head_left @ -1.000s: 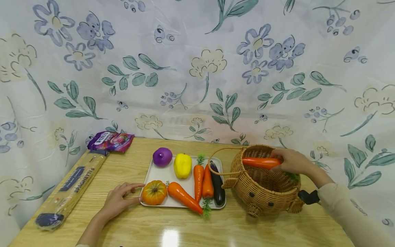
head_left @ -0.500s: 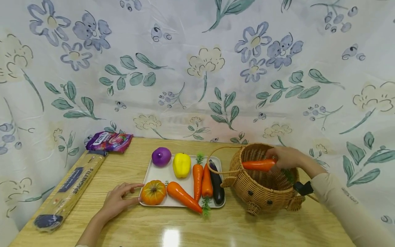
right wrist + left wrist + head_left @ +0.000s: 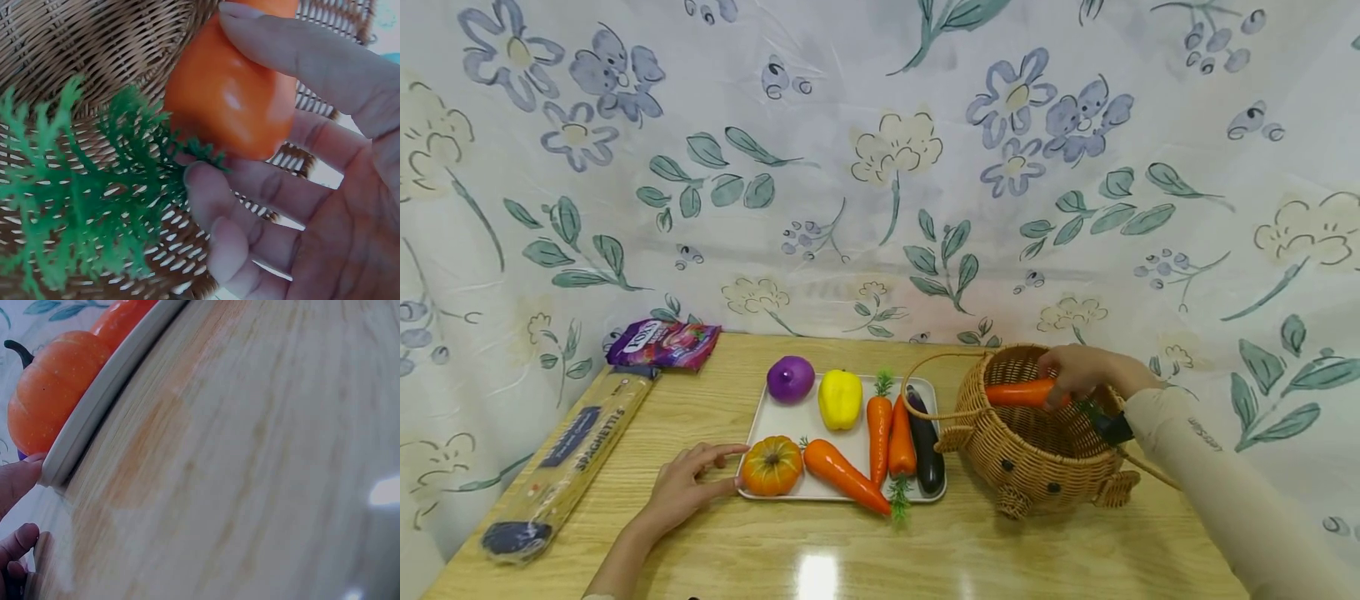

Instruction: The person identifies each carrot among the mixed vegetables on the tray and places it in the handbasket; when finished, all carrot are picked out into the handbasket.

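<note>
My right hand (image 3: 1078,372) reaches into the mouth of a wicker basket (image 3: 1037,475) with an animal face. It grips an orange carrot (image 3: 1018,393) by its thick end. In the right wrist view, thumb and fingers curl round the carrot (image 3: 231,94), and its green leafy top (image 3: 94,187) spreads over the woven wall. My left hand (image 3: 688,483) rests at the left edge of a white tray (image 3: 782,417), thumb and forefinger at the rim beside a small orange pumpkin (image 3: 772,465). In the left wrist view a fingertip meets the tray's rim (image 3: 94,412).
Also on the tray are a purple onion-like vegetable (image 3: 791,379), a yellow bell pepper (image 3: 840,400), several carrots (image 3: 846,475) and an eggplant (image 3: 927,442). Left of it lie a spaghetti packet (image 3: 572,458) and a purple Fox's bag (image 3: 666,344). The basket's handle (image 3: 917,367) overhangs the tray's right side.
My right hand has shifted slightly left and, with the carrot, a little lower into the basket. The left hand stays at the tray's edge. The whole view has drifted slightly.
</note>
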Tool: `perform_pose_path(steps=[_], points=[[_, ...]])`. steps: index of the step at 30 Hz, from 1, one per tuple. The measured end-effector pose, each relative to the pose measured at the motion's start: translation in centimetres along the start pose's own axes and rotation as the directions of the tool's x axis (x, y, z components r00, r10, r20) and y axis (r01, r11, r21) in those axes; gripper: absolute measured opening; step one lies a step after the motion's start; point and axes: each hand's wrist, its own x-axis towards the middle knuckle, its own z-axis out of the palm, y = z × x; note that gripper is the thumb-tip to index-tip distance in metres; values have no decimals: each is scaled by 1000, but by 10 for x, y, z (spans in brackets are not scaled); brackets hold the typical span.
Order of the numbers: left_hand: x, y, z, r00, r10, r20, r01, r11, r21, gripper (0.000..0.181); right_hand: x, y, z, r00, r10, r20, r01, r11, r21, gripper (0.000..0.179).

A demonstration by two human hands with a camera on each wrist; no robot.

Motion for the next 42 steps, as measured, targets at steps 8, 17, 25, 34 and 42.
perform_pose_path(steps=[8,17,25,34,42], points=[[1,-2,0,1000,4,1,-4,1000,1,43,21,8,10,995,94,42,-93,995,-17,47],[1,1,0,1000,11,-2,-11,1000,9,42,31,14,31,983,178,49,-179,983,31,59],[1,3,1,1000,14,-8,-14,1000,10,42,33,17,37,984,173,37,-174,985,6,50],[0,3,2,1000,12,-17,-11,1000,6,41,39,21,38,990,139,26,-136,986,-98,48],[-1,1,2,1000,10,-24,-10,1000,5,40,43,23,38,996,85,5,-83,985,-154,39]])
